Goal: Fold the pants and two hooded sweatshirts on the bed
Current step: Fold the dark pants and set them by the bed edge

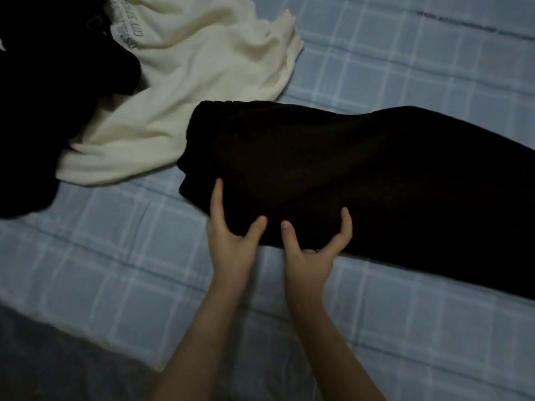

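At ten o'clock we find a crumpled black garment (43, 111), soft and shapeless, too dark to identify. Part of it lies over a cream fleece sweatshirt (188, 82), which is rumpled in loose folds at eleven o'clock with grey printed lettering near its top. Both rest on the bed (115, 256), whose pale blue sheet is checked with white lines.

From the centre out to three o'clock stretch the black pants (347, 183), a long, matte, thick slab of cloth with a gathered end at twelve o'clock, just touching the cream fleece.

At six o'clock of the pants, the left hand (231, 241) and the right hand (309, 256) grip the near edge side by side. Thumb and forefinger of each are spread on top, and the right hand's other fingers curl beneath.
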### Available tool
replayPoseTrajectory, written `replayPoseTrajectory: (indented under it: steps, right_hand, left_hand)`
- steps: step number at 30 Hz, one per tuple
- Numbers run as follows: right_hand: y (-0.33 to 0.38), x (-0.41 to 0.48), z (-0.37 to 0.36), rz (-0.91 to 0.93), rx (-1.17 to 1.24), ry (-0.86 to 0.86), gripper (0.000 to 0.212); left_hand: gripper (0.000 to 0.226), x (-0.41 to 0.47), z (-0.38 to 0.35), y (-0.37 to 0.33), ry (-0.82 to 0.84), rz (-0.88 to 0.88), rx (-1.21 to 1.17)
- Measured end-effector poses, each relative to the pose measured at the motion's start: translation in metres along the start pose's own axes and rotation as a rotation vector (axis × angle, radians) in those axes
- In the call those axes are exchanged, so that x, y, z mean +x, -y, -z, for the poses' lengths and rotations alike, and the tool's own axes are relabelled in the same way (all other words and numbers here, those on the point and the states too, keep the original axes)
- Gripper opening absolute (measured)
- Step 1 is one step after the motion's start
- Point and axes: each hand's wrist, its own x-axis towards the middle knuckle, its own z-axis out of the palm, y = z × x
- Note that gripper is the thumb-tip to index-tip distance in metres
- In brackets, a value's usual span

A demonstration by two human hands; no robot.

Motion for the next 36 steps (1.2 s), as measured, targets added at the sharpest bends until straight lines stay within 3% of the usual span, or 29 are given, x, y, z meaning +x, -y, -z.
replayPoseTrajectory:
  steps: [6,8,10,13,16,19,22,25,28,31,34,36]
  right_hand:
    - [0.024,0.012,0.072,-0.144,-0.119,0.432,0.088]
    - [0.037,0.019,0.112,-0.151,-0.260,0.438,0.078]
    - [0.053,0.032,0.154,-0.013,-0.359,0.333,0.062]
    - [0.076,0.069,0.215,0.414,-0.610,0.072,0.038]
    - [0.083,0.125,0.274,0.719,-0.937,-0.051,0.043]
    - [0.076,0.174,0.326,0.647,-1.267,-0.060,0.054]
    - [0.057,0.195,0.344,0.498,-1.424,0.089,0.056]
    - [0.047,0.203,0.351,0.511,-1.385,0.142,0.055]
    - [0.053,0.201,0.367,0.563,-1.145,0.163,0.049]
    - [0.057,0.189,0.405,0.582,-0.872,-0.015,0.041]
    - [0.063,0.186,0.442,0.368,-0.665,-0.247,0.043]
    - [0.069,0.195,0.458,0.136,-0.435,-0.248,0.047]
  left_hand:
    - [0.090,-0.005,0.004,-0.012,-0.054,0.038,0.251]
    - [0.087,-0.020,-0.001,-0.028,-0.188,0.035,0.593]
    - [0.073,-0.040,-0.021,-0.051,-0.222,-0.223,0.775]
    - [0.062,-0.068,-0.084,-0.078,0.070,-0.612,0.712]
    - [0.062,-0.091,-0.167,-0.094,0.411,-0.800,0.736]
    - [0.066,-0.108,-0.237,-0.089,0.612,-0.903,0.867]
    - [0.064,-0.107,-0.262,-0.066,0.693,-0.896,1.067]
    - [0.063,-0.105,-0.269,-0.052,0.686,-0.881,1.108]
    - [0.063,-0.107,-0.269,-0.055,0.686,-0.884,1.125]
    - [0.064,-0.114,-0.272,-0.064,0.666,-0.847,1.095]
    - [0.065,-0.138,-0.294,-0.075,0.725,-0.907,1.036]
    - [0.064,-0.161,-0.321,-0.080,0.777,-0.970,1.003]
